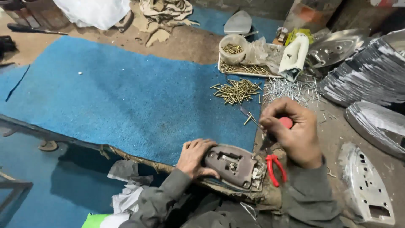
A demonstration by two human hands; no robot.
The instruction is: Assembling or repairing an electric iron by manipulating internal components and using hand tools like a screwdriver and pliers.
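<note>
My left hand grips the rounded edge of a brown iron soleplate part lying at the near edge of the blue mat. My right hand is closed around a red-handled screwdriver, its thin shaft pointing up-left toward a loose brass screw. Red-handled pliers lie just right of the brown part, under my right wrist. A heap of brass screws lies on the mat ahead of my right hand.
A white cup of screws stands on a tray. Silver pins lie scattered beside a white iron handle. Stacked shiny metal iron plates fill the right side; one plate lies near my right elbow.
</note>
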